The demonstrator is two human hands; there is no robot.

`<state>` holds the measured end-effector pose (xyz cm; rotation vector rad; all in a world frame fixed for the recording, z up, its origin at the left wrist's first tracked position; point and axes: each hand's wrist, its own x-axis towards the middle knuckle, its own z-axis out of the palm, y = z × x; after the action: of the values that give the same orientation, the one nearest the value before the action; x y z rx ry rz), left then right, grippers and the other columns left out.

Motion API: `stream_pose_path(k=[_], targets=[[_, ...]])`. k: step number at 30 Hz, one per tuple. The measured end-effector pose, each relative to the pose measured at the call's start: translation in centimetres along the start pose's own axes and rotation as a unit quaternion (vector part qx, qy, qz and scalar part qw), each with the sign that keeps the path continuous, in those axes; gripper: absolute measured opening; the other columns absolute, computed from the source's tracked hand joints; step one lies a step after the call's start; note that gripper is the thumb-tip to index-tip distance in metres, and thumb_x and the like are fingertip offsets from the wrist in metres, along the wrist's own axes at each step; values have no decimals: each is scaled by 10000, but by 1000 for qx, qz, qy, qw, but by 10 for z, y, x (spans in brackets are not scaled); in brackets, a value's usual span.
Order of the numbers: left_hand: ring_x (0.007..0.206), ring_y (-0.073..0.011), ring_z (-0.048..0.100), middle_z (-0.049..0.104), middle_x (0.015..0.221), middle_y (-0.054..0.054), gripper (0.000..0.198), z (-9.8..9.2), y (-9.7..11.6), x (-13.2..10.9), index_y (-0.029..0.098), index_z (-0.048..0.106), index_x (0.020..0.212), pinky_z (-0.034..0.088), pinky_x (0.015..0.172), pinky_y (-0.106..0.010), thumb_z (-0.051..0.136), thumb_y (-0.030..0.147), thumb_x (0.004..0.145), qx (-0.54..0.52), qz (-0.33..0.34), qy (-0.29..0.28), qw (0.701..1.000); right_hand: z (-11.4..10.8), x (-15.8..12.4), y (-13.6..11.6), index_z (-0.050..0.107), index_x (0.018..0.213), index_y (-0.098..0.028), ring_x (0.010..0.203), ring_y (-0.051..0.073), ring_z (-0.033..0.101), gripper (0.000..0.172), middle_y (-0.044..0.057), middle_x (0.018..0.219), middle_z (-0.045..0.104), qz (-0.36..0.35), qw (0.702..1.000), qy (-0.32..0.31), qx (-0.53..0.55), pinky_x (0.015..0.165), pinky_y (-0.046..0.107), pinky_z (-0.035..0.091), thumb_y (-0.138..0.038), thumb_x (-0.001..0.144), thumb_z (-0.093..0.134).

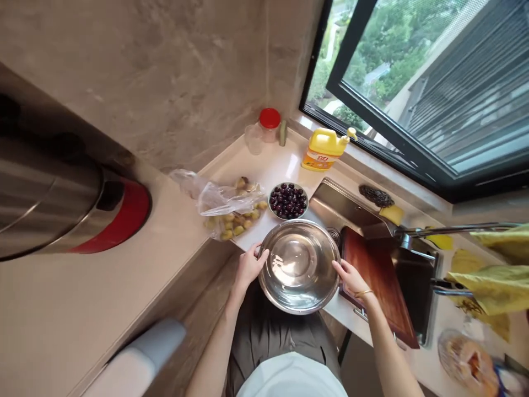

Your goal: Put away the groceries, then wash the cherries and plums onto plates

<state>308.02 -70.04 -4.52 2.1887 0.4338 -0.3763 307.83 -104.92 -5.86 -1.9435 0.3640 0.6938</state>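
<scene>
Between my two hands is a wide, shiny steel mixing bowl [298,258], held in front of my body near the counter's edge. Only reflections show inside it. My left hand [249,267] grips its left rim, thumb over the edge. Around the right rim closes my right hand [350,277], with a thin bracelet at the wrist. Just beyond the bowl stands a smaller bowl of dark round fruit that look like cherries [288,200]. Left of that lies a clear plastic bag [219,199] with small yellow-green fruit [237,223] in and beside it.
A wooden cutting board [378,284] lies across the steel sink [341,201] on the right. Behind stand a yellow detergent jug [323,150] and a red-lidded jar [270,122]. Yellow cloths [491,286] hang at far right. A large red-and-steel appliance [111,215] occupies the left counter.
</scene>
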Motion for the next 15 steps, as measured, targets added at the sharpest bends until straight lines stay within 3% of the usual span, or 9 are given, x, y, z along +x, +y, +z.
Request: stream_pose_path(k=[3,6,12,15], targets=[[630,-153,580,656,671,-24,451,-2,7,-6,133,683,1092,409,619,-218,496,458,841,-15,-1,26,1000,23,-8,17,476,1286,-214,674,181,600,572,27,795,648,-57,989,136,27,660,355,529,-563,834,511],[609,-128,531,630,662,8,459,0,24,-4,130,698,1088,382,588,-204,501,458,835,-35,26,35,998,33,2,24,509,1288,-172,802,210,633,603,97,960,679,-78,970,220,59,764,387,526,-575,840,475],[515,-108,433,467,502,54,410,6,96,13,158,727,1014,328,530,-203,509,451,828,0,88,13,996,25,31,46,634,1141,-139,1035,252,623,627,159,1153,661,-53,955,243,164,908,411,500,-627,761,530],[522,-111,462,501,505,40,347,16,142,24,167,734,931,339,552,-203,500,409,845,68,136,-7,988,25,44,58,624,1142,-105,1029,245,632,618,181,1170,650,-25,961,237,142,941,418,484,-593,801,461]])
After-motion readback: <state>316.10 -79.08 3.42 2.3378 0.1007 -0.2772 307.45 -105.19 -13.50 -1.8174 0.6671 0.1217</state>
